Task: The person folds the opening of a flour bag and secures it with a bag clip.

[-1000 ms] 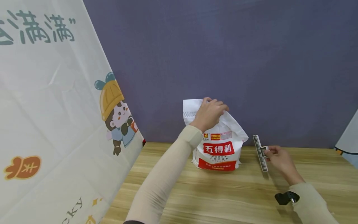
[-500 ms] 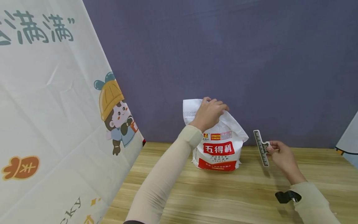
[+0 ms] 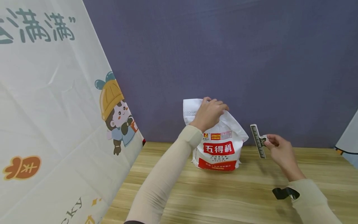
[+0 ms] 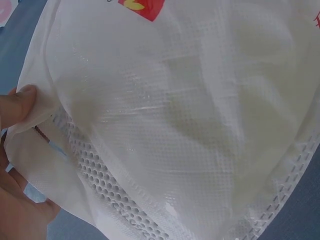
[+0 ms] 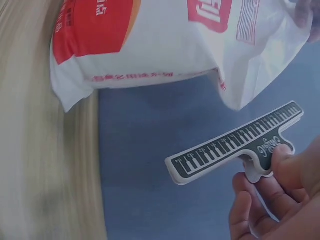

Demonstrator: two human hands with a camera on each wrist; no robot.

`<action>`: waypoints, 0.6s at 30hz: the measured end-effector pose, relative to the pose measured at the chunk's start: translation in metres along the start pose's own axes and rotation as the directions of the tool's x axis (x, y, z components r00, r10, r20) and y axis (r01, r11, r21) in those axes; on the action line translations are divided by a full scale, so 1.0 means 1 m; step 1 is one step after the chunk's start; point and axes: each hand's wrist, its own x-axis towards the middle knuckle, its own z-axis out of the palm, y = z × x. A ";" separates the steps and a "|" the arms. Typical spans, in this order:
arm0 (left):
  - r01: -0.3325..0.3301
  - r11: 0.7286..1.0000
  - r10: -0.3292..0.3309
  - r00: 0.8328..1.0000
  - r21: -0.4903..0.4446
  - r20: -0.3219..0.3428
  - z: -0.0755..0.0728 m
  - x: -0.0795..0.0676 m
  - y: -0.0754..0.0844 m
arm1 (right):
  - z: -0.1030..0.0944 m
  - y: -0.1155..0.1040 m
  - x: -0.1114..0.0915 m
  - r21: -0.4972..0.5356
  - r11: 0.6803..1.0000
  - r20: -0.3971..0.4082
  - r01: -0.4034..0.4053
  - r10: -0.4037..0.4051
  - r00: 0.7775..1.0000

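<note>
A white flour bag [image 3: 218, 133] with red print stands upright on the wooden table, close to the dark back cloth. My left hand [image 3: 209, 113] grips its gathered top; in the left wrist view the thumb and fingers of that hand [image 4: 20, 107] pinch the folded edge near a perforated strip. To the right of the bag, my right hand [image 3: 281, 152] holds a long clip [image 3: 258, 141] by its handle, above the table. The right wrist view shows piano keys and the word "Music" on the clip [image 5: 235, 142]. Clip and bag are apart.
The wooden table [image 3: 223, 199] runs up to a dark blue-grey cloth [image 3: 223, 56] behind. A white printed sheet [image 3: 56, 109] with a cartoon figure hangs along the left side. Another pale printed sheet [image 3: 348, 137] shows at the right edge.
My right hand has lifted the clip higher above the table, and it is slightly farther left than half a second ago. The left hand and the bag have stayed in place.
</note>
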 end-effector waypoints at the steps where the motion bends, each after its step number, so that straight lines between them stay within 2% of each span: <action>1: -0.002 1.000 0.002 1.000 0.000 -0.002 -0.001 -0.001 0.000 | 0.000 -0.004 0.000 -0.002 1.000 -0.010 0.002 -0.002 1.000; 8: 0.000 1.000 0.000 1.000 -0.006 -0.003 -0.004 -0.004 -0.003 | 0.001 -0.026 0.000 -0.001 1.000 -0.056 0.030 -0.030 0.998; 18: -0.004 1.000 0.004 1.000 -0.006 -0.023 -0.006 -0.006 -0.004 | 0.000 -0.044 -0.001 -0.037 0.994 -0.116 0.108 -0.111 0.987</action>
